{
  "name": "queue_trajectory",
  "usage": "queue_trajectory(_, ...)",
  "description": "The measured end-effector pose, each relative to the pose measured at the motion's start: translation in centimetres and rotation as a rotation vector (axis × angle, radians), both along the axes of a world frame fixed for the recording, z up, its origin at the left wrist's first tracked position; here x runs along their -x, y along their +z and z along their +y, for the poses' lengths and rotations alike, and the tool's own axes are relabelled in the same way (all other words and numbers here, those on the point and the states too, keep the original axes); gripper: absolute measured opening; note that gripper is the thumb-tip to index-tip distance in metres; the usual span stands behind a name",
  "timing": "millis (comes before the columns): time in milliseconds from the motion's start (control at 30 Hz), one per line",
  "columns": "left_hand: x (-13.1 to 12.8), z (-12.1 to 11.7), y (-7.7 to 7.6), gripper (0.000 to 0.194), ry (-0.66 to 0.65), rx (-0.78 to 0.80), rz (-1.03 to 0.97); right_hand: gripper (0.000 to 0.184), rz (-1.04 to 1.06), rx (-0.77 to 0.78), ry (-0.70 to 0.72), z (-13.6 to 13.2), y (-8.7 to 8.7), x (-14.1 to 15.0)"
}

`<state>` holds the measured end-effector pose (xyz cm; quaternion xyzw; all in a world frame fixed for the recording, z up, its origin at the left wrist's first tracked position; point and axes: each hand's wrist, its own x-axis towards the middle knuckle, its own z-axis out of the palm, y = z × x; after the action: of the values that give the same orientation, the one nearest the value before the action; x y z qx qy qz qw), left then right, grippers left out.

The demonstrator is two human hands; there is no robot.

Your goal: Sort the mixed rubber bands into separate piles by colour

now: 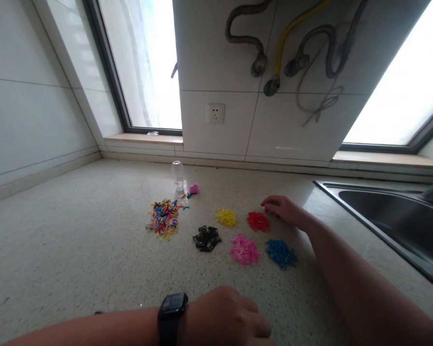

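Note:
My right hand (283, 210) rests on the counter just right of a pile of red rubber bands (258, 221). Its fingers are bent and drawn together; what they hold, if anything, is too small to make out. At the bottom edge, my left hand (227, 317) wears a black watch and has its fingers curled closed, their inner side hidden. Between the hands lie piles of blue bands (282, 253), pink bands (244, 249), black bands (207, 239) and yellow bands (226, 217). Farther left is a mixed-colour heap of bands (164, 217).
Behind the mixed heap stands a clear plastic bottle (178, 175), with a small pink cap (194, 189) and a few stray bands beside it. A steel sink (382, 211) is set into the speckled counter (94, 250) at right. A tiled wall with a socket (215, 113) rises behind.

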<state>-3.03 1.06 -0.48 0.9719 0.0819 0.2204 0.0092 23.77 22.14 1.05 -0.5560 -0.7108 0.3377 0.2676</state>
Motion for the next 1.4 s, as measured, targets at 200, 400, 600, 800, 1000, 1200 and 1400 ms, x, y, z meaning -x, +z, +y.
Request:
queue_trajectory(200,0.0,0.1,-0.3,0.015,0.001,-0.029,-0.003,0.025,-0.051,-0.02,0.015,0.2,-0.1,-0.2)
queue_trajectory(400,0.1,0.0,0.0,0.017,-0.003,-0.035,0.002,0.028,-0.066,-0.02,0.042,0.3,-0.2,-0.4)
queue_trajectory(600,0.2,0.0,-0.1,0.014,-0.007,-0.033,0.006,0.032,-0.013,0.006,-0.032,0.4,-0.3,-0.7)
queue_trajectory(800,0.2,0.1,0.0,0.012,-0.005,-0.005,0.035,0.031,-0.028,-0.021,-0.023,0.9,-0.6,-0.9)
queue_trajectory(1000,0.4,-0.1,0.5,0.014,0.006,0.024,0.067,0.029,-0.032,-0.043,-0.006,1.3,-1.0,-0.9)
queue_trajectory(1200,0.4,-0.1,0.6,0.012,-0.005,-0.004,0.066,0.035,0.169,-0.116,0.023,0.1,1.4,1.0)
queue_trajectory(1400,0.3,-0.1,0.2,0.009,-0.006,-0.036,0.059,0.026,-0.004,-0.384,0.232,-2.5,6.5,8.4)
